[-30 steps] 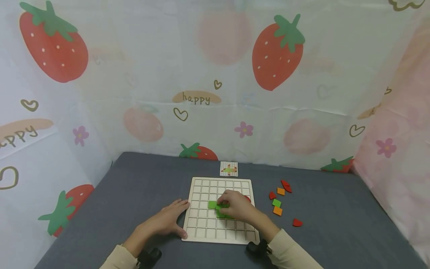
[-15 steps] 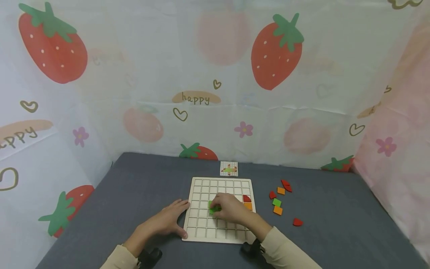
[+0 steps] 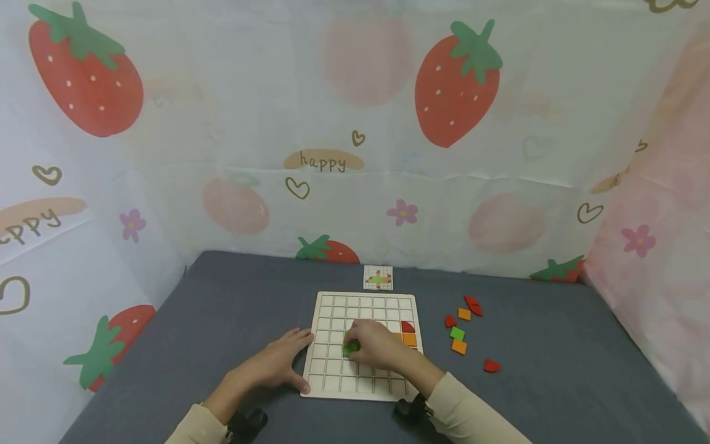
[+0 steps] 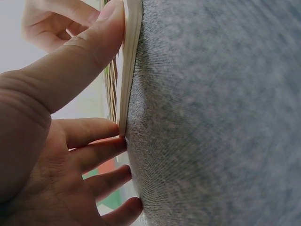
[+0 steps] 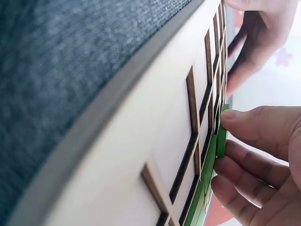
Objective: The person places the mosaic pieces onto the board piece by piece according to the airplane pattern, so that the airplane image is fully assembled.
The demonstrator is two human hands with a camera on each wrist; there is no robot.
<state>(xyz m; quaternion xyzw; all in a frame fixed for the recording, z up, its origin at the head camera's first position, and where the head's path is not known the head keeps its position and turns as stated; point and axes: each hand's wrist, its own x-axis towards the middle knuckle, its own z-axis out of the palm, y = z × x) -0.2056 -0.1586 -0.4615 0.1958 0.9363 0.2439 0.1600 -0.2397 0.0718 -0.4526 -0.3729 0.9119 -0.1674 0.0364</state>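
On the gray bench (image 3: 233, 308), the left hand (image 3: 277, 364) is staying flat, fingers straight, against the wooden board (image 3: 333, 370). The right hand (image 3: 377, 345) is sliding left, its fingers pinching a green piece (image 3: 350, 349) on the board. One red piece (image 3: 407, 327) and one orange piece (image 3: 410, 339) are showing now. Six loose pieces (image 3: 458, 334) are lying right.

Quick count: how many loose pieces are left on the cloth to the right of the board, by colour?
Red pieces: 3 (the far one may be two touching)
Orange pieces: 2
Green piece: 1
Total: 6
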